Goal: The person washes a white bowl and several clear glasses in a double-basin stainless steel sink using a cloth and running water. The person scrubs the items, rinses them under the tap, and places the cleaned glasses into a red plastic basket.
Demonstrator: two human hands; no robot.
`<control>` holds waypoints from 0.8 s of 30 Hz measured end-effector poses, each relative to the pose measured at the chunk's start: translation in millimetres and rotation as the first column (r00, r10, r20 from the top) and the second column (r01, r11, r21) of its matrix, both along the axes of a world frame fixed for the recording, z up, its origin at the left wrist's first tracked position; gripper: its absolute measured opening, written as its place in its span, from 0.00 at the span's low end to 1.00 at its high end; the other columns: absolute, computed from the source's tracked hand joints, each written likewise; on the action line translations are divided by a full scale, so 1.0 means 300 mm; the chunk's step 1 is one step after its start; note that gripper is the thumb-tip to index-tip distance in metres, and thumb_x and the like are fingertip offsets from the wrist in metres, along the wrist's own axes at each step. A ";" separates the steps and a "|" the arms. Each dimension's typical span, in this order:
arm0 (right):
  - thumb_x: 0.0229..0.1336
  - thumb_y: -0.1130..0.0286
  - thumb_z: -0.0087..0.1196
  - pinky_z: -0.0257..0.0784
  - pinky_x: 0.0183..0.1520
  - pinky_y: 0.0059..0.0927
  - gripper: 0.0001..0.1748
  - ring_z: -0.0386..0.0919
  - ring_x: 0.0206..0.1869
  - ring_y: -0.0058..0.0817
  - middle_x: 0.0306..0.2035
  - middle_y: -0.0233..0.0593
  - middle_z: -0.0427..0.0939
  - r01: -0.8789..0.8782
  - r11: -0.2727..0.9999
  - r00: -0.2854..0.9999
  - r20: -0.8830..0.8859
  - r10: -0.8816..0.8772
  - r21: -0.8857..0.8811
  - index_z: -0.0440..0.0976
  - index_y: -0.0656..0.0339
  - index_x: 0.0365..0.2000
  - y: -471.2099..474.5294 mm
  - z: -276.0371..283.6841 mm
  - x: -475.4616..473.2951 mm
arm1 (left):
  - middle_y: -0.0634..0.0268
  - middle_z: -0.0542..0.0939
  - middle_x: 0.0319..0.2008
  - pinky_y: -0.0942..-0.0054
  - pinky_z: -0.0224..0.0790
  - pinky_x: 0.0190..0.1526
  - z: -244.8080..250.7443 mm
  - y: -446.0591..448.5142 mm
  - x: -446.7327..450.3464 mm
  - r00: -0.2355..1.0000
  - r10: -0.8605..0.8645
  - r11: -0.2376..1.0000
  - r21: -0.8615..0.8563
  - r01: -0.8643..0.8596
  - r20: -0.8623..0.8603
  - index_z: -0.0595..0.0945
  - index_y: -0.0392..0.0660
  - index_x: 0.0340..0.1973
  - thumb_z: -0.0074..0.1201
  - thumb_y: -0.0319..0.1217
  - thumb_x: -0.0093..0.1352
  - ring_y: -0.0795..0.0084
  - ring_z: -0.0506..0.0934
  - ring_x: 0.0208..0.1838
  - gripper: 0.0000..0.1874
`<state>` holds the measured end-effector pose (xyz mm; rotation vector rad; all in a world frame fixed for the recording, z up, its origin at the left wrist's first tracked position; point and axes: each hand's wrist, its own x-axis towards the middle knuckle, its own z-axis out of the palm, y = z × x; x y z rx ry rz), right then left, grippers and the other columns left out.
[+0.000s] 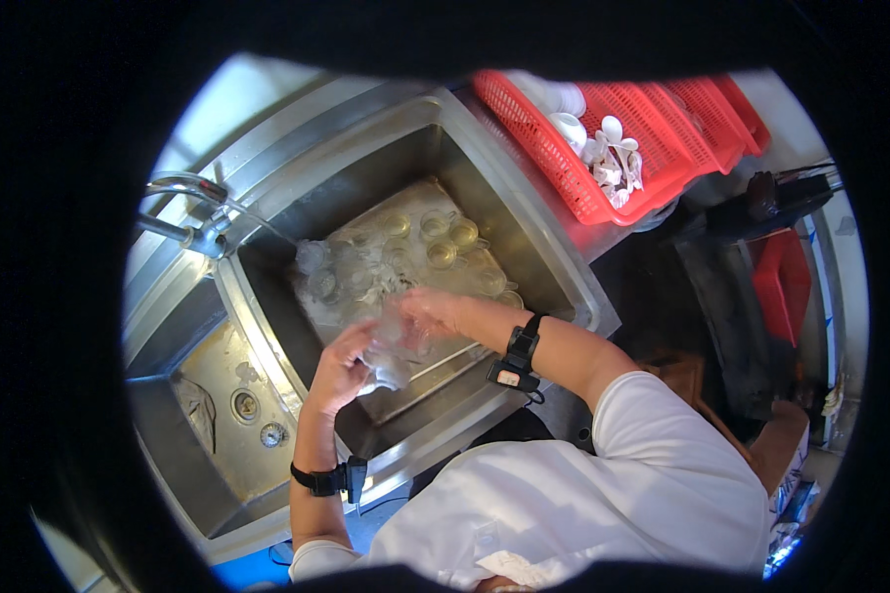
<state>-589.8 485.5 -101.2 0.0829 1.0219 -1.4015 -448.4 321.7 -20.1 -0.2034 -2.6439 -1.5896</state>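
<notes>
My left hand (343, 370) is over the near side of a stainless steel sink basin (415, 144), its fingers curled around a whitish, partly see-through item (386, 370). Blur hides whether that is a cloth or a glass. Close beside it, my right hand (434, 315) is smeared by motion, and whatever lies between its fingers cannot be made out. Beyond both hands, several clear glass mugs (442, 254) stand in the basin, some with yellowish liquid or tint. Water from the chrome faucet (193, 189) runs onto a glass (311, 256) at the left.
A second basin (230, 437) on the left holds a drain (245, 405), a metal strainer (273, 435) and a greyish flat item (196, 411). Red plastic baskets (541, 159) with white spoons (612, 133) and white bowls (568, 132) stand at the far right. The basin's raised rim borders my forearms.
</notes>
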 end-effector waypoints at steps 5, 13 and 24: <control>0.62 0.54 0.51 0.75 0.25 0.39 0.20 0.78 0.24 0.38 0.24 0.44 0.74 0.160 0.987 0.972 -0.177 -0.157 0.007 0.70 0.64 0.37 -0.104 0.108 -0.068 | 0.58 0.78 0.45 0.76 0.70 0.43 -0.075 -0.020 0.065 0.797 0.599 0.787 0.127 -0.604 0.079 0.76 0.39 0.49 0.53 0.16 0.56 0.71 0.77 0.47 0.22; 0.61 0.53 0.52 0.73 0.20 0.31 0.22 0.76 0.21 0.30 0.24 0.40 0.75 0.570 0.820 0.648 -0.645 -0.406 0.056 0.70 0.66 0.33 -0.428 0.205 -0.201 | 0.65 0.78 0.33 0.78 0.70 0.35 -0.171 -0.011 0.264 0.577 0.590 0.358 0.458 -0.814 0.565 0.77 0.41 0.45 0.50 0.22 0.64 0.77 0.76 0.34 0.12; 0.58 0.59 0.56 0.71 0.36 0.38 0.20 0.78 0.32 0.38 0.27 0.46 0.80 0.693 0.721 0.355 -0.871 -0.340 0.001 0.75 0.70 0.27 -0.724 0.033 -0.232 | 0.66 0.78 0.35 0.76 0.71 0.37 -0.123 0.036 0.438 0.549 0.499 0.180 0.540 -0.822 0.670 0.75 0.41 0.48 0.51 0.24 0.66 0.77 0.76 0.35 0.14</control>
